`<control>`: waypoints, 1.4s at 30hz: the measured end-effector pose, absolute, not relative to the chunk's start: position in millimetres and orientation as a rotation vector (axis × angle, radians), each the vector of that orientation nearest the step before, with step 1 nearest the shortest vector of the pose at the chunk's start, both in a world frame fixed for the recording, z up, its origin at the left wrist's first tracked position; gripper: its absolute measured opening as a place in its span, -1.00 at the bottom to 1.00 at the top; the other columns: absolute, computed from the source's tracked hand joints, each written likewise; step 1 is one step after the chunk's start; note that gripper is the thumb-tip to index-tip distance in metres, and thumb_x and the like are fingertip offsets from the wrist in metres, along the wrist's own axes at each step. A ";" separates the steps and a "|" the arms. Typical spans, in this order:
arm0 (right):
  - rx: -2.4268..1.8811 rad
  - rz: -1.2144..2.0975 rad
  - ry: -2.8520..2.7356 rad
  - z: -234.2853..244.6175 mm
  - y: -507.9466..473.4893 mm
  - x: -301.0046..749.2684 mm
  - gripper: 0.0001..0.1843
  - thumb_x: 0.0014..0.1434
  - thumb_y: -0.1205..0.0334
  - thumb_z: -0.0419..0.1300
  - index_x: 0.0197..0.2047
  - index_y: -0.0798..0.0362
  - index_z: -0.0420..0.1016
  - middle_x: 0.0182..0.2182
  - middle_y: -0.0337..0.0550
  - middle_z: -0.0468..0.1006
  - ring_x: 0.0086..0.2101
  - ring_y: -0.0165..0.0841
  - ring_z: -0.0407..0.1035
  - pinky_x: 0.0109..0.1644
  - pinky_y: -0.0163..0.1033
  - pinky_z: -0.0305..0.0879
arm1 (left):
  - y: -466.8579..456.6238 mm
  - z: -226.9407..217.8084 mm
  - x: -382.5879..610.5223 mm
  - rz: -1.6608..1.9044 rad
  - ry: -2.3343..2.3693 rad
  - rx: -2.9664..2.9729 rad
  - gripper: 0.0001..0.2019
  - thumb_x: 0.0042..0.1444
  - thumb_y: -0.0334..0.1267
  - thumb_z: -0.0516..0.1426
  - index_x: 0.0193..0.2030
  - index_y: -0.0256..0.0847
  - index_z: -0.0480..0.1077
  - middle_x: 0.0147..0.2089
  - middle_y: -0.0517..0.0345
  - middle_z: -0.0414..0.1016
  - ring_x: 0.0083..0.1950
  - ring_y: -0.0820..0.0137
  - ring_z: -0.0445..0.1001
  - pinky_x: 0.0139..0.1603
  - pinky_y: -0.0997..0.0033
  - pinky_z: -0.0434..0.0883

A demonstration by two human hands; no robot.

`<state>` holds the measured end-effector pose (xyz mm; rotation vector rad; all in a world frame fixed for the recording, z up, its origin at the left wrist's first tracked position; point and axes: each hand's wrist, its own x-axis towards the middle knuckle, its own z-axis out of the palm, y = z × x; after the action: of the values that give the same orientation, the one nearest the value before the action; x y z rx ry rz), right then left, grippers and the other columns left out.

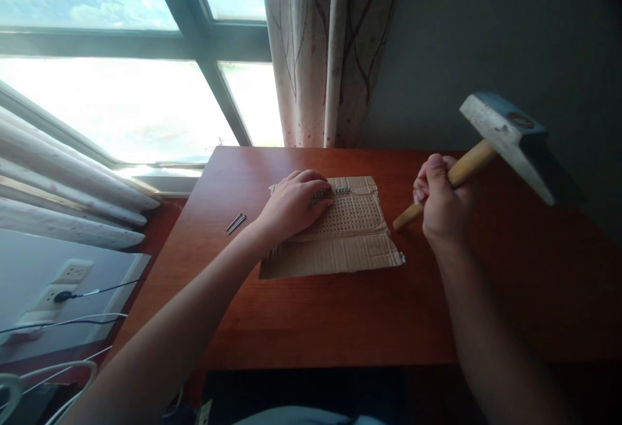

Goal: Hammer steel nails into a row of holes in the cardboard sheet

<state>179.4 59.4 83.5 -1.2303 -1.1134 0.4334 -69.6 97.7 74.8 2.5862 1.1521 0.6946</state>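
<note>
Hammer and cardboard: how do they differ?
The hammer joins pale wood and grey metal; the cardboard is a flat, dotted brown sheet.
The hammer is held tilted in the right hand; the cardboard lies on the table under the left hand.

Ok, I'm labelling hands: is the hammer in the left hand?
No, the right hand grips the hammer by its wooden handle, while the left hand is over the cardboard.

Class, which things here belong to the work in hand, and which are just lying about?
Belong to the work:
- hammer, held in the right hand
- cardboard, under the left hand
- loose nails, probably

Just surroundings:
- curtains
- wall sockets
- black plug
</note>
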 end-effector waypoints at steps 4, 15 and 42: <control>-1.243 0.362 -1.181 83.9 66.6 179.7 -0.49 0.26 -0.23 0.14 -0.52 -0.04 0.25 -0.58 -0.27 0.26 -0.55 -0.40 0.26 -0.47 -0.24 0.26 | 93.8 87.8 -90.1 0.966 1.230 2.501 -0.76 0.27 -0.22 0.15 0.03 -0.17 0.51 0.09 0.01 0.55 0.10 0.24 0.50 0.17 0.14 0.44; -1.083 0.640 -1.062 81.1 59.9 193.0 -0.51 0.21 -0.08 0.24 -0.57 -0.03 0.16 -0.68 -0.40 0.04 -0.69 -0.51 -0.01 -0.65 -0.30 -0.09 | 58.9 51.1 -206.0 0.372 2.069 2.285 -0.66 0.27 0.02 0.07 -0.04 -0.11 0.53 -0.05 0.04 0.61 -0.09 0.18 0.57 -0.11 0.25 0.42; -0.999 0.708 -1.056 78.2 57.9 196.9 -0.49 0.22 -0.10 0.26 -0.56 -0.01 0.16 -0.69 -0.42 0.03 -0.71 -0.55 -0.05 -0.67 -0.32 -0.16 | 40.8 41.3 -186.6 -0.023 2.244 2.347 -0.68 0.34 -0.07 -0.03 -0.10 -0.10 0.53 -0.05 0.03 0.58 -0.16 0.16 0.56 -0.39 0.30 0.20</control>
<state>196.9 57.9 78.2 -0.9988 -1.0555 0.7079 -186.6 40.8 41.3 2.3470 2.2440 -0.0226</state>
